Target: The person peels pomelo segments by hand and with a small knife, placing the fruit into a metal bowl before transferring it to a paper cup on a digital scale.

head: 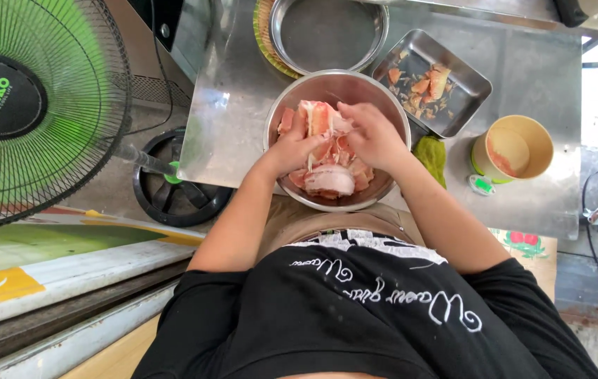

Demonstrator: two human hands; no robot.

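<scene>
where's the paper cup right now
In the head view the paper cup stands on the right of the metal table, beside the steel tray of scraps and right of the meat bowl.

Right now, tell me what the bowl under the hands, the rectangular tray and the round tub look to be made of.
Bowl: likely stainless steel, brushed silver with soft reflections on its wall. Rectangular tray: the same grey, shiny metal, with a rolled rim. Round tub: probably paper or thin plastic, matte tan, with an orange smear inside. Both hands, left hand and right hand, are among the pink pieces.
</scene>
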